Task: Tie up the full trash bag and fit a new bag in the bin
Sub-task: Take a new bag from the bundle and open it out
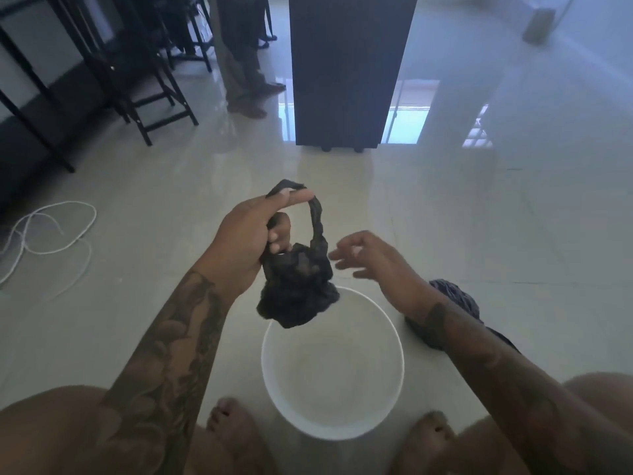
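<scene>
A round white bin (274, 382) stands on the floor between my bare feet, with no bag inside. Above its far rim hangs a crumpled black trash bag (298, 293). My left hand (250, 241) grips one of its twisted handle strips, which loops over my thumb. To the right of the bag my right hand (366, 258) hovers with spread fingers, holding nothing. A dark bundle (459, 303), apparently the full trash bag, lies on the floor right of the bin, partly hidden behind my right forearm.
A tall dark cabinet (349, 70) on small feet stands ahead on the glossy tiled floor. Black chairs and table legs (137, 80) fill the far left. A person's legs (246, 80) stand beside them. A white cord (51, 234) lies coiled on the floor at left.
</scene>
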